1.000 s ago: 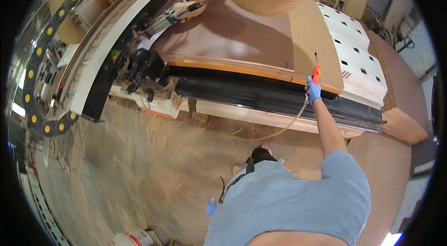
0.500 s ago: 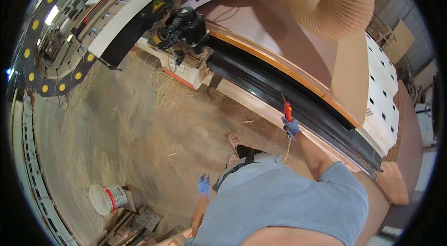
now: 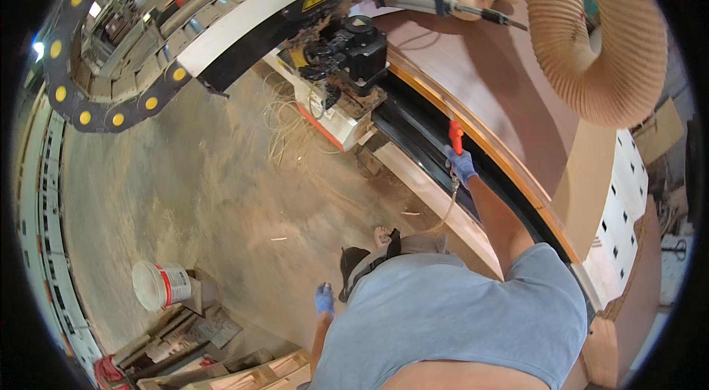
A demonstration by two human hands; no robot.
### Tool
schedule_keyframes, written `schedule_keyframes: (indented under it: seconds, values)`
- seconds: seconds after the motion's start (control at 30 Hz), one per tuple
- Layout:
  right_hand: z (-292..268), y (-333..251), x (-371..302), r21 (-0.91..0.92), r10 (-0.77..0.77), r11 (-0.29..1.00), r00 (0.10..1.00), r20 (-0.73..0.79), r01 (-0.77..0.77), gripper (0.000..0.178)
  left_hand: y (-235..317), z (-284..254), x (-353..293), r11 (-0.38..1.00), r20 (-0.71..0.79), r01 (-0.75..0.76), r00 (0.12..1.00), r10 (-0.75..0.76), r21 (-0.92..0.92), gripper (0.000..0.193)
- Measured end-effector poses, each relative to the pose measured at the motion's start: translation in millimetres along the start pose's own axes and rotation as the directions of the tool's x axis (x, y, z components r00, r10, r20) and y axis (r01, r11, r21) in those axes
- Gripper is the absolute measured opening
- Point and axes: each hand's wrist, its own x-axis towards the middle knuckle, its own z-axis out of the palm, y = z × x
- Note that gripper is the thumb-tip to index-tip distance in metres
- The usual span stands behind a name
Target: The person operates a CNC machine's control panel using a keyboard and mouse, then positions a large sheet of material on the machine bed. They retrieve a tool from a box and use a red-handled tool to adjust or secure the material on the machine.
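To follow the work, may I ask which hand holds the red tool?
The right hand, gripping the red tool; the left hand hangs apart, nothing visible in it.

The bucket [image 3: 176, 284] is left of the air gun [image 3: 456, 138].

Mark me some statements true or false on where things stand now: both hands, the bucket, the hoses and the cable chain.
1. The blue-gloved right hand grips a red handheld tool. True.
2. The blue-gloved left hand holds the white plastic bucket with a red band. False: it hangs apart from the bucket.
3. A thin, yellowish hose runs from the tool's lower end. True.
4. In the picture, the boxy black motor unit is right of the thick beige ribbed hose. False: it is left of it.
5. The black segmented cable chain carries round yellow discs. True.
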Motion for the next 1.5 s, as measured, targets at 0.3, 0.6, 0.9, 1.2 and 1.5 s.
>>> schedule_keyframes:
  seconds: [0.3,0.6,0.9,1.2,1.5]
  values:
    - [65,2,-5,-0.64,0.03,0.758,0.972,0.232,0.129,0.041,0,-14,21,0.996,-0.129,-0.086,0.988,0.089,0.022,0.028]
    - [275,58,-67,-0.606,0.113,0.778,0.912,0.394,0.166,0.044,26,-152,74,0.997,-0.231,-0.077,0.97,0.072,-0.012,0.029]
    - [461,-63,-11,0.021,-0.096,0.995,0.963,0.253,0.094,0.033,-47,-317,113,0.991,-0.365,0.124,0.922,-0.131,-0.041,0.025]
    - [534,-131,2,-0.032,0.017,0.999,0.976,0.219,-0.011,0.042,-8,-357,187,0.953,-0.283,0.16,0.93,-0.233,-0.258,0.02]
    - [572,-148,58,0.291,-0.141,0.95,0.987,0.07,0.115,0.041,105,-348,253,0.963,-0.223,-0.149,0.97,0.098,-0.226,0.023]
